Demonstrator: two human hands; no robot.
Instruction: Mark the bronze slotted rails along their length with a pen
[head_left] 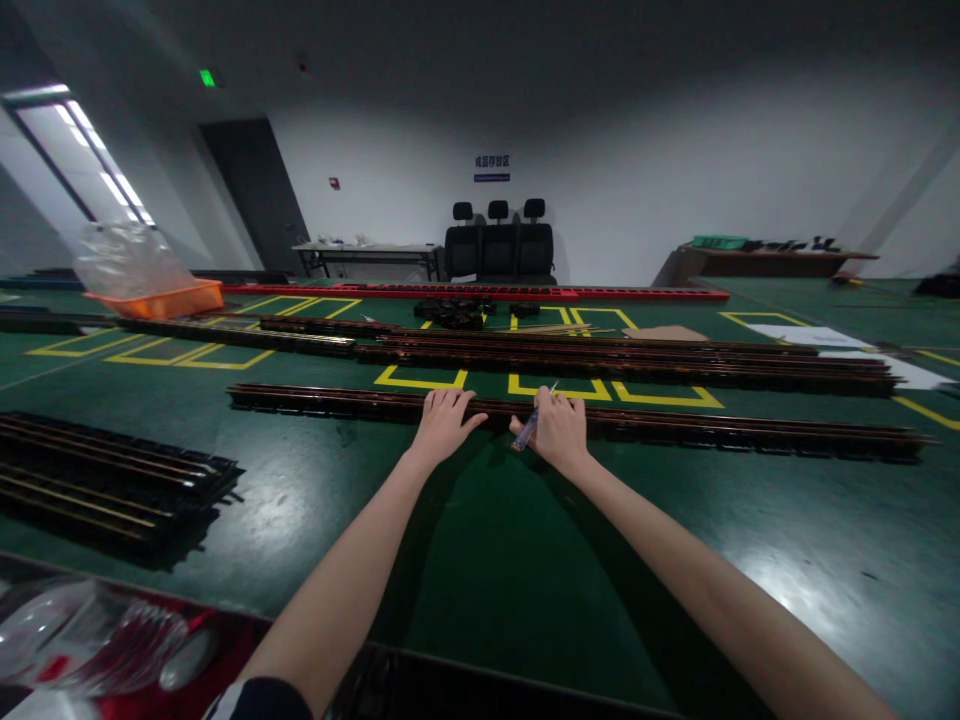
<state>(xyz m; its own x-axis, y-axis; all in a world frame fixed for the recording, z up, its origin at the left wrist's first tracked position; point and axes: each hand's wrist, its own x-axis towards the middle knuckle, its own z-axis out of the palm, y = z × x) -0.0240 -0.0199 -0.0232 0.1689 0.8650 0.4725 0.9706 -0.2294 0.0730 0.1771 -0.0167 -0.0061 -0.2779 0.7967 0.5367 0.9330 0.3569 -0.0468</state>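
Note:
A long black rail [712, 428] with copper-coloured strips lies across the green table in front of me. My left hand [444, 425] is closed over its middle, fingers bent across the top and thumb at the near side. Just to the right, my right hand [559, 430] grips a small screwdriver-like tool [526, 434] with a translucent purplish handle. The tool's thin tip pokes up above the fingers, and its middle is hidden by them. This hand also rests against the rail.
More black rails [637, 360] lie behind, and a stack of rails [97, 480] sits at left. An orange bin [161, 298] holds a clear plastic bag. Dark parts [454, 312] are heaped farther back, near a cardboard piece [664, 333]. Plastic bottles [90, 640] lie below the near edge.

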